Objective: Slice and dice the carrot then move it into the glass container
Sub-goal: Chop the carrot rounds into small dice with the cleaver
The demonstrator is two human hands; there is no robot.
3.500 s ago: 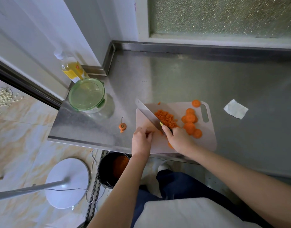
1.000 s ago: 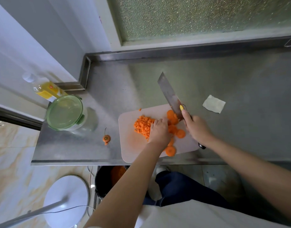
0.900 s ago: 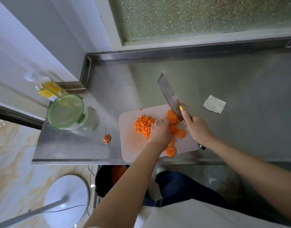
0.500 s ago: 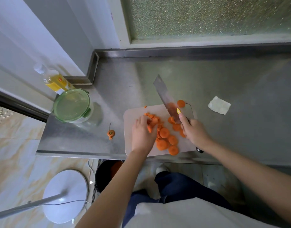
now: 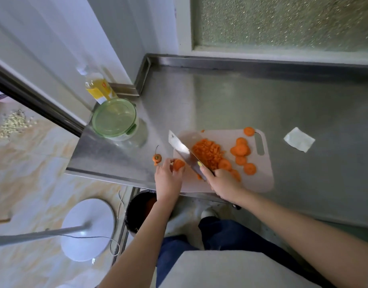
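While the dicing stands only part done, my left hand (image 5: 168,179) pinches a small stack of rounds (image 5: 178,164) at the near left edge of the cutting board (image 5: 260,183), fingers curled over its top. My right hand (image 5: 222,181) is wrapped round the handle of the knife (image 5: 183,151), forefinger laid along the blade's back. The blade slants away to the left and passes just beside the stack. Just beyond the right hand lies the diced carrot (image 5: 208,151) in a heap, and to the right of that heap sit the loose rounds (image 5: 241,150), uncut. The glass container (image 5: 114,119) stands beyond the left hand, off the board, with its green lid on. Assessment: the rounds are stiff, light and likely damp-faced, so a stack may slide or roll. It is best held from above, with fingertips tucked back from the edge. The dice are small and will scatter, so they should be scooped up rather than pinched. The container is glass, heavier and breakable, and it must be opened first.
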